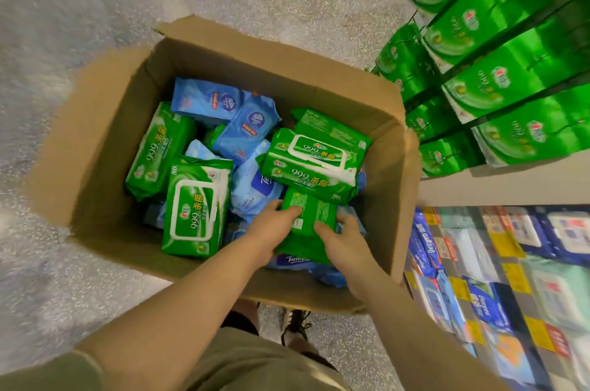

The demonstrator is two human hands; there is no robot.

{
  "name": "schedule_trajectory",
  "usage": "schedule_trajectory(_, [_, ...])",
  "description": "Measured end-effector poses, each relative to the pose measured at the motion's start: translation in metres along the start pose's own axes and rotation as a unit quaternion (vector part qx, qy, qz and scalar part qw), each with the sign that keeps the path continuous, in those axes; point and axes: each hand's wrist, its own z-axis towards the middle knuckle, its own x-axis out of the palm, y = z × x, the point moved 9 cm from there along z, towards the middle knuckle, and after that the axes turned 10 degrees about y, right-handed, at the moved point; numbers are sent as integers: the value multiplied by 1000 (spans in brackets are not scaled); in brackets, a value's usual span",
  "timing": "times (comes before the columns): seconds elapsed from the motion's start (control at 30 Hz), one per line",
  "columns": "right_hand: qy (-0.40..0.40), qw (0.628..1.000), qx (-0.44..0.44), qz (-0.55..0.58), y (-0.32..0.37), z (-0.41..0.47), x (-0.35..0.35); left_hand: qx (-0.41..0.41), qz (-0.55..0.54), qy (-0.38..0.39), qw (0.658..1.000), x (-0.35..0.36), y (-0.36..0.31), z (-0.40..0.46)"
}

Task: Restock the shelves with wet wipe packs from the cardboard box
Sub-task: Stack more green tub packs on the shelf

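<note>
An open cardboard box (105, 122) stands on the floor, holding several green and blue wet wipe packs. Both hands reach into its near right part. My left hand (271, 231) and my right hand (343, 239) grip the two sides of one green wet wipe pack (311, 215), which lies back side up. Just beyond it a green pack (316, 164) lies face up on another. A second face-up green pack (196, 208) lies at the left. Blue packs (245, 128) fill the middle and back.
Shelves stand to the right: upper rows of green packs (498, 84), lower rows of blue and white packs (479, 295) with yellow price tags. Speckled grey floor surrounds the box. My shoe (295, 323) stands just behind the box's near wall.
</note>
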Motion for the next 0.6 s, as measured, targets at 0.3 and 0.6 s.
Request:
schedule_trajectory(0.3, [-44, 975, 6, 216, -13, -27, -28, -103, -47, 95, 989, -22, 11, -51])
schedule_trajectory(0.6, [-69, 925, -100, 359, 13, -53, -43, -72, -93, 219, 969, -4, -2, -98])
